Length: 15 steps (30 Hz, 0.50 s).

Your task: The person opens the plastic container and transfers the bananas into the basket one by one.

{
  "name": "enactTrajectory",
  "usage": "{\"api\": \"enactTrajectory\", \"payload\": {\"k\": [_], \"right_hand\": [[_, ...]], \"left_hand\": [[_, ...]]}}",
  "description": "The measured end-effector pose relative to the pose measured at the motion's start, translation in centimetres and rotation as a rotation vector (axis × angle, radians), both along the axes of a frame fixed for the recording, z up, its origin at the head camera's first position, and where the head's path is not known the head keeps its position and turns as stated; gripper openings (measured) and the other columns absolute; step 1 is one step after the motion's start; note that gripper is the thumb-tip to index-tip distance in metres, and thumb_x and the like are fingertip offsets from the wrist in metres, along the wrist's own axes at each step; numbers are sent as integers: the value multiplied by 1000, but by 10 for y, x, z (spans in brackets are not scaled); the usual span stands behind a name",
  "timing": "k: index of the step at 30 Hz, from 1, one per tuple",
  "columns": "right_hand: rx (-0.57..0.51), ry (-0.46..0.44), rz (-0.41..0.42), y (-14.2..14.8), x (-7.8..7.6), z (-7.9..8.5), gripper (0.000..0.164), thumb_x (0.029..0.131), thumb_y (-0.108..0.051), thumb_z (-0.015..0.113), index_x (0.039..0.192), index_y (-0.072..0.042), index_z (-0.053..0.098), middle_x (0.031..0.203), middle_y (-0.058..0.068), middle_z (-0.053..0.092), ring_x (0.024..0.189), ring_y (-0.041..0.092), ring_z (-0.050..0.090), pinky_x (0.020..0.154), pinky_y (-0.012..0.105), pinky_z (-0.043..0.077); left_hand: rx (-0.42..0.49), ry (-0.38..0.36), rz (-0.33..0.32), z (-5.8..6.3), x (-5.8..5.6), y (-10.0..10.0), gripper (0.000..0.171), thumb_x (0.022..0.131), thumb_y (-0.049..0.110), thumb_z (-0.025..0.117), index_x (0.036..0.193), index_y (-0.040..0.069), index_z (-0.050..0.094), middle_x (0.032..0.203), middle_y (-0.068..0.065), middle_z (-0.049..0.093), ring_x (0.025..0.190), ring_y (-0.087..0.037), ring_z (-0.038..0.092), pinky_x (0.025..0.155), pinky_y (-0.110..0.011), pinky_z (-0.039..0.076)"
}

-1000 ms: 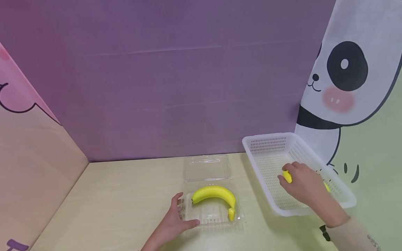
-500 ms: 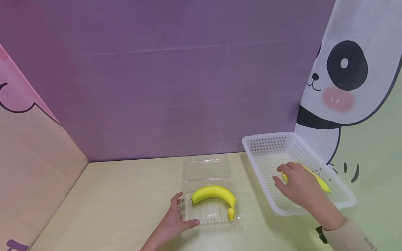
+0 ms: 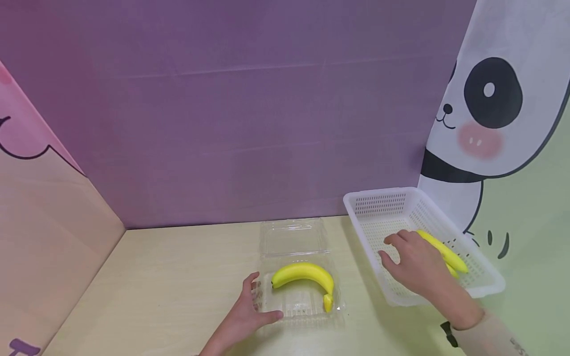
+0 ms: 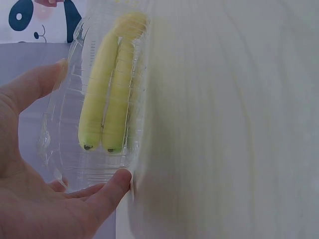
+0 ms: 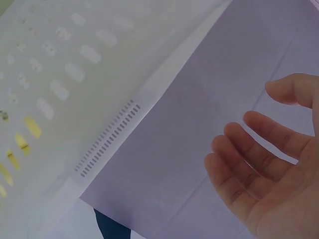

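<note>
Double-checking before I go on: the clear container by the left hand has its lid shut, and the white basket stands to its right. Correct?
The lid of the clear container isn't shut: the head view shows it open, folded back beyond the base.

Purple backdrop [image 3: 249,123] between a peach cartoon panel [image 3: 49,217] and a panda print [image 3: 490,106].

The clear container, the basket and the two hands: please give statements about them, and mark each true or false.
A banana lies in the clear container. True.
The container's lid is closed. False: it lies open.
The left hand touches the container. True.
The right hand holds a banana. False: it holds nothing.
The white basket stands left of the container. False: it stands right of it.
Other bananas lie in the basket. True.
</note>
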State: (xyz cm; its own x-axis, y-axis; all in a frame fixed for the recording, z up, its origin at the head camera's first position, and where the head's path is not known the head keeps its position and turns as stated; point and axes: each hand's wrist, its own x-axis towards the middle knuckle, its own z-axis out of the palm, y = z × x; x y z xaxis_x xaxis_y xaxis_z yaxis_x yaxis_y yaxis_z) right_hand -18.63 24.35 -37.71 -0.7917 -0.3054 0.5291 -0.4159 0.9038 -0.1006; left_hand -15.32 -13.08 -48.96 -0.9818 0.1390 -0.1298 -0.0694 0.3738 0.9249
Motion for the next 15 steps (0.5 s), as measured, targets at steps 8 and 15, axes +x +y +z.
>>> {"api": "enactTrajectory", "payload": {"k": [8, 15], "right_hand": [[-1, 33, 37, -6, -1, -4, 19, 81, -18, 77, 94, -6, 72, 88, 6, 67, 79, 30, 64, 62, 42, 53], [2, 24, 57, -13, 0, -6, 21, 82, -18, 78, 96, -5, 72, 89, 7, 67, 80, 28, 62, 64, 40, 54]], "left_hand": [[-8, -8, -2, 0, -1, 0, 115, 75, 26, 92, 158, 12, 13, 158, -31, 26, 138, -51, 40, 106, -62, 40], [-21, -4, 2, -1, -1, 0, 116, 74, 28, 92, 158, 12, 13, 158, -30, 27, 138, -51, 39, 107, -63, 39]]}}
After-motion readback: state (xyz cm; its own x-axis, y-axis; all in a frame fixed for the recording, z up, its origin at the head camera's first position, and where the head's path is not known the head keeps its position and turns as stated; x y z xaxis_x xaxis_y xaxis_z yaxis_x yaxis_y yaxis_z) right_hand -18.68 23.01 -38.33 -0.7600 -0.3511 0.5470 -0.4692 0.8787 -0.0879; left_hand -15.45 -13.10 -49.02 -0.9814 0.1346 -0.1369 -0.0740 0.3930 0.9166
